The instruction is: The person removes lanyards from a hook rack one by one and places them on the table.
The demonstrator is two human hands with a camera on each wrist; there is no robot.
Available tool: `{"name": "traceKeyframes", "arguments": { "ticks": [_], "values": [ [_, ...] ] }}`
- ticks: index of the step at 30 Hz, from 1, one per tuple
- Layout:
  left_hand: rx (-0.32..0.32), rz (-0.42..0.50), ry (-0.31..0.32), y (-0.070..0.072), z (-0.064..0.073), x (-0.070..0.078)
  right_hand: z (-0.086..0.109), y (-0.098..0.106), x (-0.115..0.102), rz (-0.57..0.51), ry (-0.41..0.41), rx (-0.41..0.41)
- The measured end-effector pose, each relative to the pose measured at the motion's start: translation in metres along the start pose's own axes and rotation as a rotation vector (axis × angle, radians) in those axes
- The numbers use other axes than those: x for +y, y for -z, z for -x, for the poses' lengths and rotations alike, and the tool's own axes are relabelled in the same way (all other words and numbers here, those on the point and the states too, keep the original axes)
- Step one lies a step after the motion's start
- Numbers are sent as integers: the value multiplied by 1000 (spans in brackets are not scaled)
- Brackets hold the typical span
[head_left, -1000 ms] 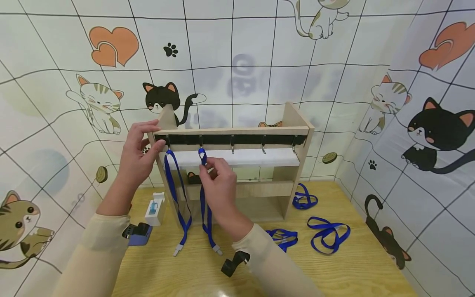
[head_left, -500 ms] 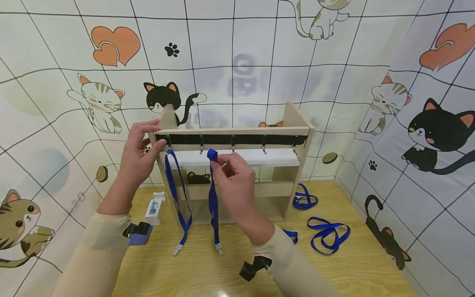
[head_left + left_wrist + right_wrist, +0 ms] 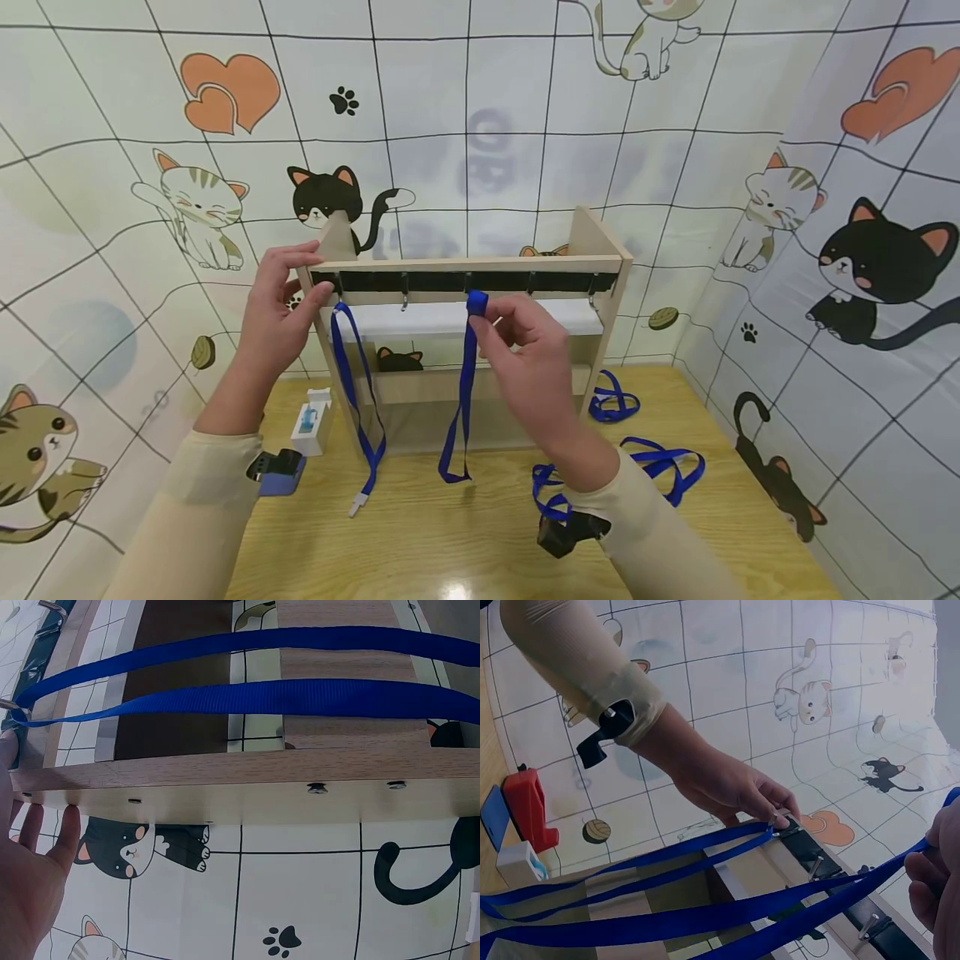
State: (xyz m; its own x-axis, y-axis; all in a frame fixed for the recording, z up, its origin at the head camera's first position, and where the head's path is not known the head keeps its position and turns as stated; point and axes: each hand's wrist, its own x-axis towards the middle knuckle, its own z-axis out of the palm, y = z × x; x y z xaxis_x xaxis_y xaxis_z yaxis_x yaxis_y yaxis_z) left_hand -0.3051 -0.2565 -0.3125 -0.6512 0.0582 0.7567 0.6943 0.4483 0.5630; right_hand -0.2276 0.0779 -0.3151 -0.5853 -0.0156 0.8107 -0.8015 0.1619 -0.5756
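Note:
A small wooden rack [image 3: 480, 264] bears a black strip [image 3: 442, 282] with several metal hooks. At its upper left corner my left hand [image 3: 279, 308] holds on, thumb on the front, other fingers along the side panel. One blue lanyard [image 3: 370, 469] hangs from the leftmost hook, its pale clip end at the bottom. My right hand [image 3: 534, 371] pinches the top of another blue lanyard [image 3: 467, 371] in front of the middle hook, which is hidden. In the right wrist view that held lanyard [image 3: 705, 915] runs down from the fingertips at the right edge.
Loose blue lanyards [image 3: 617, 412] lie on the wooden table [image 3: 375, 550] to the right, partly behind my right forearm. Left of the rack stand a white box [image 3: 311, 429] and a blue object [image 3: 283, 477]. The right wrist view shows a red object [image 3: 531, 814] there.
My right hand has drawn the pinched lanyard away from the second hook and moved it right, to the middle hook. My left hand stays at the rack's corner.

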Motion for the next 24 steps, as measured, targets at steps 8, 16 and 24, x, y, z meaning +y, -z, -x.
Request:
{"name": "traceKeyframes", "arguments": {
  "ticks": [8, 16, 24],
  "values": [
    [1, 5, -1, 0, 0, -1, -1, 24, 3, 45, 12, -47],
    [-3, 8, -5, 1, 0, -1, 3, 33, 1, 63, -6, -61],
    [-10, -10, -14, 1, -1, -3, 8, 29, 1, 47, -2, -85]
  ]
}}
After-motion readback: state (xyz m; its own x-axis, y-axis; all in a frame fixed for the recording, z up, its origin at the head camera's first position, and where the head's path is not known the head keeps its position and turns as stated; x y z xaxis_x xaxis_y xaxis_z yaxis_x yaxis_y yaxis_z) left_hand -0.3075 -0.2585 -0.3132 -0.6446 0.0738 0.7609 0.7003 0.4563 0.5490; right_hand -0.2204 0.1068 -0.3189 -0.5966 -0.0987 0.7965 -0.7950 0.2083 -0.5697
